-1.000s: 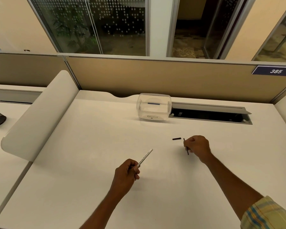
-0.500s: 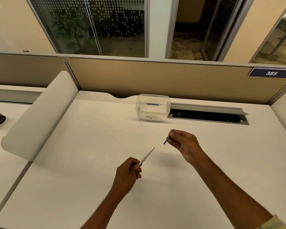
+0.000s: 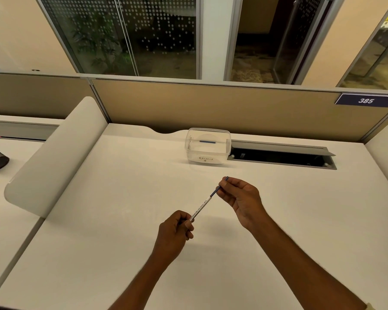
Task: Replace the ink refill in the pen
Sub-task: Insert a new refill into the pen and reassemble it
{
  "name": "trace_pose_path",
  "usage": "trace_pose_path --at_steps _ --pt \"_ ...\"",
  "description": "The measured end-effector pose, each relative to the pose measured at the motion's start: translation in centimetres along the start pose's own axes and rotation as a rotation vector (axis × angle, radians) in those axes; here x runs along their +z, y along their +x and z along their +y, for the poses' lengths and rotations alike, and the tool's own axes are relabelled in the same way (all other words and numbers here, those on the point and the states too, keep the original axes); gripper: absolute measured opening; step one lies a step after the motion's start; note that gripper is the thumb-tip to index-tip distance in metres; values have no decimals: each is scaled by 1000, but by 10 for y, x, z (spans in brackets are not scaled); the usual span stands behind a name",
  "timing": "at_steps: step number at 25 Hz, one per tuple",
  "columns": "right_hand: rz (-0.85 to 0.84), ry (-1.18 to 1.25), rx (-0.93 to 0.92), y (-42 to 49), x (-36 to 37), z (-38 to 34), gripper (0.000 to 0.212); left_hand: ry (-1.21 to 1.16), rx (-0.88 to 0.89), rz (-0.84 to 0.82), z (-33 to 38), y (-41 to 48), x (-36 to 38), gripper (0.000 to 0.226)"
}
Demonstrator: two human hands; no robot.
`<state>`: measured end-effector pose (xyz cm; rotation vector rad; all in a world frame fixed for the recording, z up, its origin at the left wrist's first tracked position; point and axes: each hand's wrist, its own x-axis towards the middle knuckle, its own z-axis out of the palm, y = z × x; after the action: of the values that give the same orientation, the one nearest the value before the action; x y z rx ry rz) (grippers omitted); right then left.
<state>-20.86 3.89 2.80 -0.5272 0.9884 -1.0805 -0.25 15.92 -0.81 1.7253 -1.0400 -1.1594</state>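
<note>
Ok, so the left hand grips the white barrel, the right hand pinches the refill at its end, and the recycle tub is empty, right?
Not empty: the head view shows a blue stick lying in the recycle tub. Otherwise yes: left hand grips the white barrel, right hand pinches the refill at its end.
</note>
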Motion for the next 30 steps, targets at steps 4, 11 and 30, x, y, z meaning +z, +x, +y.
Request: trace_pose_path --at_steps 4,11,30 --pt "-4 11 0 -2 -1 -2 26 5 18 -4 1 -1 -1 23" --pt "-41 -152 -96 -9 -1 -6 22 18 27 -7 0 0 -1 24" --pt "-34 -600 53 28 -53 9 15 -16 2 -4 -9 16 -1 35"
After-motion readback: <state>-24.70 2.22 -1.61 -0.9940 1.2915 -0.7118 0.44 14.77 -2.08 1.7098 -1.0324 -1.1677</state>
